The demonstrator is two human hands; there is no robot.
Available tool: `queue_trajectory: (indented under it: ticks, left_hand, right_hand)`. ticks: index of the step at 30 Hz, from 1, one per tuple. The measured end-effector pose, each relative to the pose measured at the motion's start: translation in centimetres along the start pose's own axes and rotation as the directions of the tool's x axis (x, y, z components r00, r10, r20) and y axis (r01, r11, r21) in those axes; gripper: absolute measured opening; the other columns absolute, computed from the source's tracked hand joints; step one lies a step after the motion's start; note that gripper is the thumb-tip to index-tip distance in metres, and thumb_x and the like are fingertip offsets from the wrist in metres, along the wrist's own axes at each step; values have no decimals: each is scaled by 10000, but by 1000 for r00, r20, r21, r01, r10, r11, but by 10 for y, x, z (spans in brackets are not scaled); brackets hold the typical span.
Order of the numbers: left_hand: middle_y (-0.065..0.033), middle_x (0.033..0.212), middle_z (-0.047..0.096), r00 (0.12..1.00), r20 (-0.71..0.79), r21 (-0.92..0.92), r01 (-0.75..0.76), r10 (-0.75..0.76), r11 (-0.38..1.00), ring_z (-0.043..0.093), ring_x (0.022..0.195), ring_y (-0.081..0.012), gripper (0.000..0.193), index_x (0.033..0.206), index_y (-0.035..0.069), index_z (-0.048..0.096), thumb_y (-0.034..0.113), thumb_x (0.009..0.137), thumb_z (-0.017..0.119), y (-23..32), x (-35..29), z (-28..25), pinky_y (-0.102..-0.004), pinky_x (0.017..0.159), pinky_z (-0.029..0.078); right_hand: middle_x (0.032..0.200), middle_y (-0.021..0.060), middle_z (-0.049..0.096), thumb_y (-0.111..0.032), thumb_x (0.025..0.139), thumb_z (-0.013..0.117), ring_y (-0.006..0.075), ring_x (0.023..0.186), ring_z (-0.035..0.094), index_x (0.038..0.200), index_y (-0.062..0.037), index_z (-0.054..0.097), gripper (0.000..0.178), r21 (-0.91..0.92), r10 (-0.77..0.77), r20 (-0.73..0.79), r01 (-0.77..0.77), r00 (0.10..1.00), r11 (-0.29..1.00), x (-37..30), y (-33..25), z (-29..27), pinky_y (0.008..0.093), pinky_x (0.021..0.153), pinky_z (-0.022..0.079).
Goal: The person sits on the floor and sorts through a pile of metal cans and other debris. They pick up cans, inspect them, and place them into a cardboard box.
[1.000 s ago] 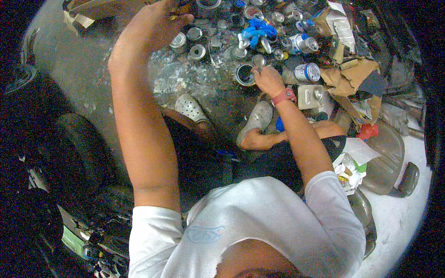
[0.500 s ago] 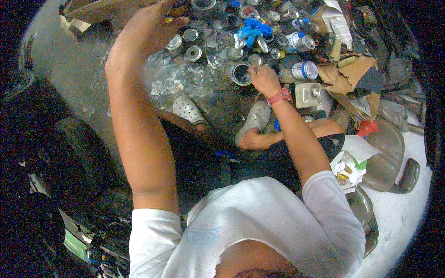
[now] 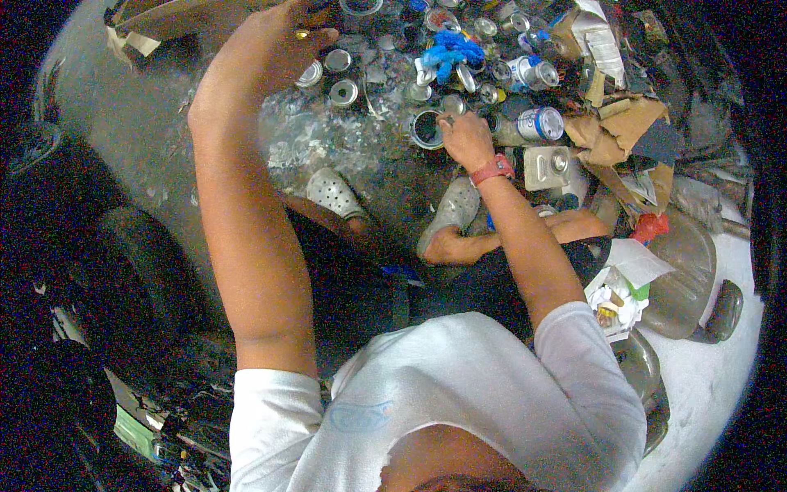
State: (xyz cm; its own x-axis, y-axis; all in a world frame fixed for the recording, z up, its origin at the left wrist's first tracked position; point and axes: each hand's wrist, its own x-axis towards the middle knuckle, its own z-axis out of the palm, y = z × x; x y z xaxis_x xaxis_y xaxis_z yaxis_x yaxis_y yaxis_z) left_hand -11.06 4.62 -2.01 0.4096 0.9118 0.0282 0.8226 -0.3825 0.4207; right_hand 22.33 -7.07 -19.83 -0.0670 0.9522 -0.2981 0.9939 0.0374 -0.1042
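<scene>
My left hand (image 3: 266, 49) reaches to the top edge, with a ring on one finger. Its fingertips run into a dark area at the frame's edge, so what they touch is hidden. Below it on the stained ground stand a few small round tins (image 3: 343, 93). My right hand (image 3: 469, 141), wearing a red wristband, is closed in a pinch at the rim of an open round can (image 3: 425, 131) with dark contents. What the pinch holds is too small to make out. Just beyond those fingers is a round metal lid or tin (image 3: 452, 105).
Blue gloves (image 3: 449, 54) lie among several cans at the far side. A white-and-blue can (image 3: 539, 125) and a rectangular metal tin (image 3: 546, 168) are right of my right hand. Torn cardboard (image 3: 623, 127) and a brown chair (image 3: 680, 279) stand farther right. My clogs (image 3: 334, 193) are below.
My right hand has shifted very slightly left at the can's rim. My left hand has barely moved. The surrounding cans look the same.
</scene>
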Motion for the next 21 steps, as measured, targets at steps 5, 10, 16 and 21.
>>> queue_trajectory:
  ticks: [5, 10, 16, 21]
  left_hand:
    - [-194, 1211, 725, 1000, 3, -155, 25, -25, 988, 682, 1158, -371, 447, 1376, 89, 602, 230, 958, 676, 13, -2, -3, -478, 976, 542]
    - [-195, 1227, 717, 985, -56, 86, -156, 161, 984, 667, 1181, -375, 447, 1393, 98, 598, 236, 973, 659, -29, 6, 11, -490, 983, 537]
    - [-208, 1237, 709, 998, -10, 30, -66, 66, 997, 650, 1204, -397, 447, 1387, 98, 603, 260, 975, 666, -12, 4, 5, -494, 1001, 526]
    - [-212, 1236, 710, 995, -48, 42, -84, 86, 996, 654, 1200, -405, 449, 1374, 90, 613, 288, 977, 680, -7, 0, 4, -481, 1008, 523]
  right_hand:
    - [977, 215, 741, -337, 988, 624, 417, 992, 688, 1108, -174, 782, 256, 150, -59, 24, 54, 998, 987, 1, 3, -1, 532, 869, 541]
    - [976, 205, 745, -340, 992, 621, 409, 977, 696, 1084, -164, 782, 256, 215, -89, -104, 110, 991, 970, 5, 8, 11, 538, 863, 546]
    - [1000, 194, 752, -322, 999, 610, 411, 985, 697, 1105, -175, 779, 247, 188, -50, -87, 65, 995, 980, 5, 9, 18, 534, 892, 533]
    - [1022, 190, 753, -295, 1000, 609, 422, 1019, 697, 1138, -196, 786, 246, -16, 68, 79, -67, 995, 998, 2, -9, -14, 507, 951, 526]
